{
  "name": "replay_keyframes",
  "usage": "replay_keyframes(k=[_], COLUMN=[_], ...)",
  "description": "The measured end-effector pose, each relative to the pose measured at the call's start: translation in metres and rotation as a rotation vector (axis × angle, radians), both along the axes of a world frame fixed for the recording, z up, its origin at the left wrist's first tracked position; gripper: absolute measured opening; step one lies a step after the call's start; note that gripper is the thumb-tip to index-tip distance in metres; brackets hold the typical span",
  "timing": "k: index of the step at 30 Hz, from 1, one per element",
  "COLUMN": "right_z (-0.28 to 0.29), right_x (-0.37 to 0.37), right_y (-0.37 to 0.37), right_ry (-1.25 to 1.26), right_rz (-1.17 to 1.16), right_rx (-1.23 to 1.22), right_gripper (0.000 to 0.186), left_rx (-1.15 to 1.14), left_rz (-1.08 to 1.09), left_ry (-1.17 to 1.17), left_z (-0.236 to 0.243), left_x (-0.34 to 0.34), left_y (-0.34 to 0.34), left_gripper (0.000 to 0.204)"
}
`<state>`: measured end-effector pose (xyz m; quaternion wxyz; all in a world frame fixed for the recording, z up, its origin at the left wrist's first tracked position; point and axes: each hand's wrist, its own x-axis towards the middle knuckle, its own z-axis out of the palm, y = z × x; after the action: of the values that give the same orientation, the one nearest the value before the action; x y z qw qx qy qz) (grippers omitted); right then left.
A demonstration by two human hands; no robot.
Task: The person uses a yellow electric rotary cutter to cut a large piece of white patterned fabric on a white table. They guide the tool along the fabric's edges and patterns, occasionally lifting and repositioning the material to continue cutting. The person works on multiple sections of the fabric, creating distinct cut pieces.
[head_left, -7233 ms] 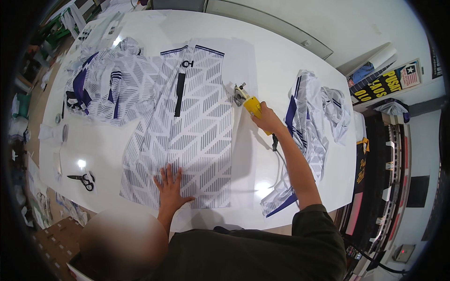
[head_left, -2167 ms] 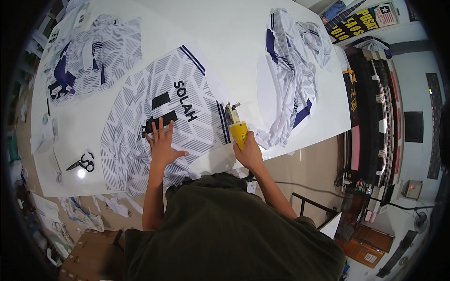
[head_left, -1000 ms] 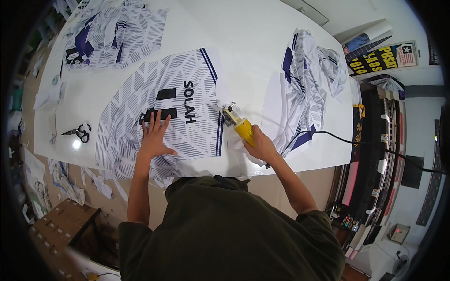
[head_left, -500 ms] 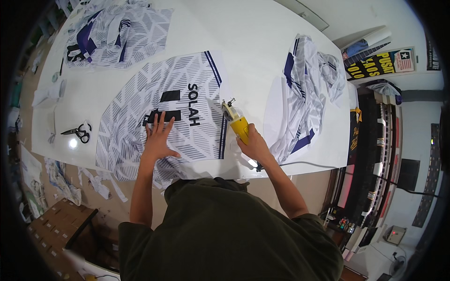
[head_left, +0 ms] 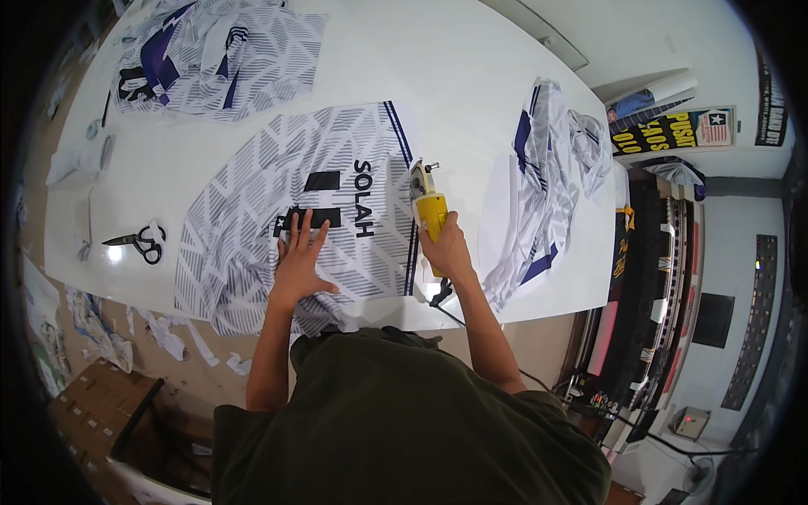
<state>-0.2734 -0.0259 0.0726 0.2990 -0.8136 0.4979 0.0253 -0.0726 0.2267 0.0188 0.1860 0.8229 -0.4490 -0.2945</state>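
Observation:
My left hand [head_left: 300,268] lies with fingers spread on a white patterned fabric panel [head_left: 234,220], over its black printed shapes [head_left: 322,180]. Large black lettering runs beside them. My right hand [head_left: 445,249] grips a yellow electric cutter [head_left: 431,207]; its metal blade head sits at the panel's navy-striped right edge, near the upper part. A dark cord trails from the cutter's rear end toward the lower right. Black-handled scissors [head_left: 145,248] lie on the white table to the left of the panel.
The white table [head_left: 429,67] holds a heap of patterned fabric [head_left: 210,55] at upper left and another [head_left: 551,198] at right. Rolls and printed signs [head_left: 673,130] lean by the wall. A long black machine [head_left: 644,278] stands at right. Scraps and brown cartons [head_left: 88,404] are at lower left.
Since the oldest frame, a lettered panel lies sideways under my left hand. Over the last second, the cutter has moved up along the striped edge and turned more upright.

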Motion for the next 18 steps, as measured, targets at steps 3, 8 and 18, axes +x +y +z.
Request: replay_keyframes(k=[3, 8, 18], right_z=[0.000, -0.003, -0.020], right_x=[0.015, 0.031, 0.057], right_y=[-0.003, -0.008, -0.028], right_ry=[-0.008, -0.022, -0.042], right_rz=[-0.029, -0.054, -0.168], right_rx=[-0.012, -0.052, -0.086], right_gripper=[0.050, 0.050, 0.057], left_rx=[-0.014, -0.014, -0.020], left_rz=[0.001, 0.011, 0.011], left_ry=[0.011, 0.050, 0.046], left_z=[0.002, 0.003, 0.000], left_x=[0.001, 0.003, 0.003], left_y=[0.000, 0.001, 0.002], left_gripper=[0.148, 0.146, 0.146])
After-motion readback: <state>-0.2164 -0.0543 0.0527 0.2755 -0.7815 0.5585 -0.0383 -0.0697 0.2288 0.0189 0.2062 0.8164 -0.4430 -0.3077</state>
